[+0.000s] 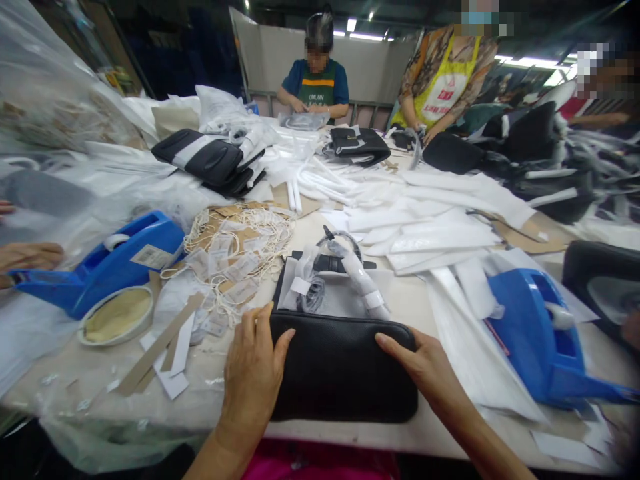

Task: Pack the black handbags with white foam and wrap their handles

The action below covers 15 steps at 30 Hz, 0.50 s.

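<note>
A black leather handbag stands at the table's front edge, directly before me. My left hand grips its left side, thumb on the front face and fingers round the edge. On the right side my right hand does the same, its thumb near the top corner. Behind the black front panel rises a sheet of pale wrapping. Against it lie a coiled strap in clear plastic and a handle wrapped in white foam and taped.
Blue tape dispensers stand left and right. Stringed tags lie in a heap beyond my left hand. White foam sheets and folded black bags cover the far table. Co-workers stand opposite; another person's hand shows at the left.
</note>
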Each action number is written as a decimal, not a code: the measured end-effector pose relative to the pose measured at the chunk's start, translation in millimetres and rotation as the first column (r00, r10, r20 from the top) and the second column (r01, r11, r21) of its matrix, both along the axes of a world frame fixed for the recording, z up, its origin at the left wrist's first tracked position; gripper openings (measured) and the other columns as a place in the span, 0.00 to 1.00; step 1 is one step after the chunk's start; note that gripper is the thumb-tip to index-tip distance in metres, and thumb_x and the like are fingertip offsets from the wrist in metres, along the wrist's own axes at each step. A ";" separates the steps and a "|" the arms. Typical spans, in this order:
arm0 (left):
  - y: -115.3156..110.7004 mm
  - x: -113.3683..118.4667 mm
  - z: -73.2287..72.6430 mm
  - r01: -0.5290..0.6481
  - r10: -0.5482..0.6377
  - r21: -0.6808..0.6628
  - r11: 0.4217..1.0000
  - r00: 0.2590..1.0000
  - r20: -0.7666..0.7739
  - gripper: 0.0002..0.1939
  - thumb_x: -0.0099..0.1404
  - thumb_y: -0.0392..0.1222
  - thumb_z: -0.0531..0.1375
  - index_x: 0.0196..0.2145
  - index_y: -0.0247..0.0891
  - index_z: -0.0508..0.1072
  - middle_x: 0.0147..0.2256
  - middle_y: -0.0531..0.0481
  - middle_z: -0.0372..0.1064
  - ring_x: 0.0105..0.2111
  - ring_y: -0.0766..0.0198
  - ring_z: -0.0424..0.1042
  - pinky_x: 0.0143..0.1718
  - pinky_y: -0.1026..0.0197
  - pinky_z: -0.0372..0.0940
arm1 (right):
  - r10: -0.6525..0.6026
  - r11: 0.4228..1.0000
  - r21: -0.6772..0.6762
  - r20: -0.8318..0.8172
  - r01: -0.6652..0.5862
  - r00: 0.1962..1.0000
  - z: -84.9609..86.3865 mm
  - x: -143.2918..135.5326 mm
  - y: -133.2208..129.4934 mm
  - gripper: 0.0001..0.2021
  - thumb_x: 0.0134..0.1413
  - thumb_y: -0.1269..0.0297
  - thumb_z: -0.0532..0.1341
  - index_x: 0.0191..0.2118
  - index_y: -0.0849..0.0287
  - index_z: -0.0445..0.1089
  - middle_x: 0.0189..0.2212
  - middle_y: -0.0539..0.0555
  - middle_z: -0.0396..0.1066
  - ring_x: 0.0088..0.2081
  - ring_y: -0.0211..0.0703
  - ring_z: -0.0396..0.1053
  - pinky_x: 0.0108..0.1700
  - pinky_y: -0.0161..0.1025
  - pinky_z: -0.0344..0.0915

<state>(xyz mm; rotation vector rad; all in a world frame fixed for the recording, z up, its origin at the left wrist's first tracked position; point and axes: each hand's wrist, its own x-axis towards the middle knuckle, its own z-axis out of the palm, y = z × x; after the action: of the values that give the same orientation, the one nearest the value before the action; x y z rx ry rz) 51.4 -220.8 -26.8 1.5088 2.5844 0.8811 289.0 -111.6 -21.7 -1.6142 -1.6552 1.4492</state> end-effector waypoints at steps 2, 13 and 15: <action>4.0 10.1 1.3 0.010 -0.008 0.008 1.000 0.971 -0.240 0.22 0.67 0.40 0.53 0.58 0.34 0.62 0.55 0.33 0.61 0.53 0.40 0.61 0.51 0.39 0.59 | 0.004 1.000 0.026 -0.002 -0.003 1.000 -1.9 -1.0 -0.2 0.22 0.47 0.45 0.65 0.38 0.60 0.75 0.31 0.54 0.77 0.37 0.54 0.73 0.38 0.43 0.69; 43.1 35.2 -12.0 0.687 -0.685 -0.079 0.722 0.694 -0.223 0.28 0.59 0.23 0.47 0.56 0.32 0.63 0.50 0.43 0.67 0.51 0.53 0.65 0.57 0.49 0.60 | -0.043 0.854 0.444 0.581 -0.272 0.813 22.6 -4.3 5.0 0.25 0.53 0.47 0.62 0.49 0.62 0.68 0.42 0.61 0.72 0.40 0.57 0.71 0.40 0.48 0.67; 42.2 34.1 -13.1 0.688 -0.683 -0.068 0.723 0.695 -0.224 0.29 0.58 0.22 0.47 0.56 0.33 0.63 0.49 0.43 0.68 0.50 0.53 0.65 0.57 0.49 0.60 | -0.166 0.701 0.618 0.626 -0.355 0.762 30.6 -19.1 8.2 0.32 0.53 0.49 0.63 0.58 0.65 0.58 0.48 0.66 0.67 0.47 0.60 0.68 0.46 0.50 0.66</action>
<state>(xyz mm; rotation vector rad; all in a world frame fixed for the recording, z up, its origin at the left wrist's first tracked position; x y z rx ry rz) 85.6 -178.6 -39.9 2.4519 1.8109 0.6471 269.9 -103.3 8.9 -1.6011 -2.3046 0.0925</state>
